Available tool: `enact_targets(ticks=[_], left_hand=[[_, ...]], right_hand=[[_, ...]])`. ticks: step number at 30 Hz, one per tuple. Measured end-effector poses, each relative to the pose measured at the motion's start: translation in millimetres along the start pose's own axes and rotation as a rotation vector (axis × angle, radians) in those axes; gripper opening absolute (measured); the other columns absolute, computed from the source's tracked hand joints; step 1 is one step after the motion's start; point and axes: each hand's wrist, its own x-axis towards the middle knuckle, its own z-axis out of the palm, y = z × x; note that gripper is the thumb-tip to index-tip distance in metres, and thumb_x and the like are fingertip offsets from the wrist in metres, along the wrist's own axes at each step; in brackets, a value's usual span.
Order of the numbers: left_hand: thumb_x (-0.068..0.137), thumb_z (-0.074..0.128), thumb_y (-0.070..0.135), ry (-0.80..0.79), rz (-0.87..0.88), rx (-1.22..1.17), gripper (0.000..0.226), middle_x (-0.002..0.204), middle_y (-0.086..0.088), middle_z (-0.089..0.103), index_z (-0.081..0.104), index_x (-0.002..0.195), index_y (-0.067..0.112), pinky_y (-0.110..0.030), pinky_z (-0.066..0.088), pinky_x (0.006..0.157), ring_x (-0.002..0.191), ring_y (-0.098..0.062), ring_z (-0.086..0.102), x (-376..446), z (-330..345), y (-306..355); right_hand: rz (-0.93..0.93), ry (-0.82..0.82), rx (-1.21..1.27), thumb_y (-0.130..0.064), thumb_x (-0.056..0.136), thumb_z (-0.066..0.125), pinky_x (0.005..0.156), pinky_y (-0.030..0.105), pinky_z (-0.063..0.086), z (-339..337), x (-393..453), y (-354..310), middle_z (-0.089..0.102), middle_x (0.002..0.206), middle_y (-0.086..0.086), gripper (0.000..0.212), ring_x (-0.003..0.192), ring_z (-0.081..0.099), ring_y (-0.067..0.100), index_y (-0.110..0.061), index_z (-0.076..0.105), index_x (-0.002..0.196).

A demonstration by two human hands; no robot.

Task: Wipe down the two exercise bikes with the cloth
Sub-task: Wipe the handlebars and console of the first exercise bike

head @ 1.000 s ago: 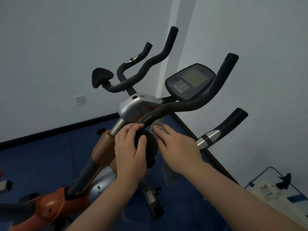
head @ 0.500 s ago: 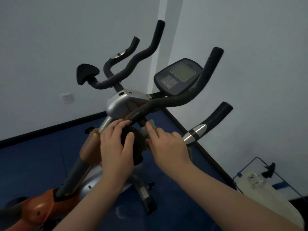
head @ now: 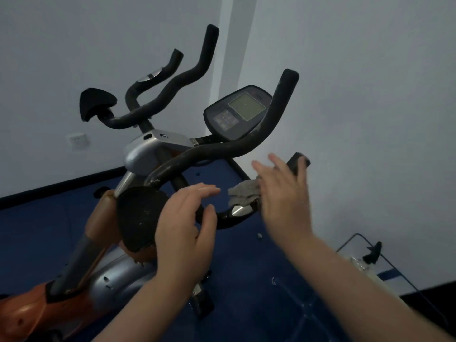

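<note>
Here, going left to right, our left hand [head: 183,225] hovers with fingers loose, holding nothing, beside the black elbow pad [head: 139,218]. At its three o'clock our right hand [head: 283,193] presses the grey cloth [head: 243,193] onto the lower handlebar [head: 237,213], whose long axis runs toward two o'clock; the right hand is nearer.

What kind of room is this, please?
Probably a small gym or exercise room. An exercise bike with a display console and padded handlebars stands on a dark blue floor, in a corner of plain light walls.
</note>
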Motion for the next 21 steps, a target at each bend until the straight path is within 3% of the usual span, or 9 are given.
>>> enact_targets(ticks=[2,4,6,8,10,13,16,19,21], left_hand=[[0.09,0.049,0.017,-0.022,-0.077,-0.105,0.026,0.107,0.021,0.06,0.061,0.109,0.031,-0.017,0.043,0.09,0.107,0.0,0.056,-2.0,15.0,1.0],[0.094,0.047,0.015,-0.015,-0.173,-0.187,0.025,0.103,0.018,0.061,0.061,0.106,0.032,-0.019,0.048,0.084,0.1,-0.002,0.059,-5.6,28.7,0.9],[0.095,0.045,0.016,0.014,-0.21,-0.193,0.024,0.101,0.018,0.062,0.061,0.104,0.031,-0.022,0.049,0.083,0.099,-0.002,0.06,-7.3,34.7,-3.2],[0.094,0.044,0.02,0.002,-0.2,-0.154,0.022,0.099,0.019,0.062,0.062,0.1,0.03,-0.024,0.046,0.089,0.1,-0.003,0.059,-6.8,36.7,-7.8],[0.093,0.043,0.024,-0.061,-0.175,-0.074,0.021,0.093,0.023,0.061,0.063,0.097,0.032,-0.029,0.037,0.104,0.098,0.001,0.057,-5.0,38.1,-8.8],[0.093,0.037,0.034,-0.142,-0.095,0.133,0.029,0.086,0.022,0.061,0.065,0.1,0.032,-0.029,0.017,0.115,0.089,0.005,0.055,-5.8,43.5,-8.0],[0.092,0.032,0.039,-0.118,-0.07,0.207,0.037,0.082,0.023,0.058,0.067,0.101,0.029,-0.027,0.016,0.113,0.084,0.008,0.049,-7.7,46.5,-8.3],[0.094,0.031,0.039,-0.131,-0.039,0.255,0.038,0.082,0.022,0.059,0.067,0.099,0.028,-0.029,0.02,0.11,0.081,0.005,0.049,-5.3,46.9,-9.4],[0.094,0.03,0.039,-0.136,-0.025,0.275,0.039,0.081,0.019,0.061,0.067,0.099,0.027,-0.028,0.02,0.109,0.081,0.0,0.05,-5.3,47.0,-10.7]], right_hand=[[0.046,-0.029,0.15,-0.011,0.092,0.046,0.118,0.045,0.01,11.7,-16.1,-25.9,0.069,0.103,0.004,0.024,0.122,0.054,0.025,-0.011,0.067,0.102],[-0.053,-0.091,0.143,-0.027,0.098,0.04,0.119,0.043,0.009,16.5,-27.4,-32.8,0.067,0.096,-0.001,0.029,0.117,0.054,0.023,-0.016,0.066,0.093],[-0.22,-0.102,0.062,-0.033,0.1,0.033,0.118,0.043,0.016,13.4,-19.5,-14.6,0.066,0.087,0.001,0.039,0.101,0.059,0.024,-0.016,0.066,0.088],[-0.346,-0.023,-0.047,-0.029,0.099,0.035,0.114,0.044,0.025,8.0,-0.3,17.6,0.063,0.076,0.003,0.038,0.082,0.061,0.027,-0.014,0.065,0.08],[-0.408,0.047,-0.161,-0.026,0.095,0.044,0.112,0.043,0.03,1.2,19.3,49.6,0.062,0.071,0.003,0.03,0.078,0.061,0.026,-0.014,0.064,0.076],[-0.317,0.084,-0.167,-0.024,0.094,0.043,0.116,0.042,0.02,5.4,16.7,48.1,0.063,0.071,0.003,0.032,0.084,0.063,0.026,-0.013,0.064,0.073],[-0.162,0.105,0.001,-0.025,0.096,0.037,0.117,0.043,0.015,24.3,-5.4,20.8,0.065,0.076,0.002,0.036,0.086,0.062,0.025,-0.014,0.066,0.077],[-0.417,0.152,-0.019,-0.029,0.093,0.04,0.107,0.039,0.034,19.6,7.1,40.2,0.063,0.07,0.001,0.034,0.071,0.06,0.023,-0.016,0.067,0.077],[-0.613,0.194,-0.101,-0.03,0.09,0.046,0.093,0.036,0.046,9.0,27.3,60.7,0.061,0.063,0.001,0.032,0.062,0.057,0.021,-0.017,0.066,0.07]])
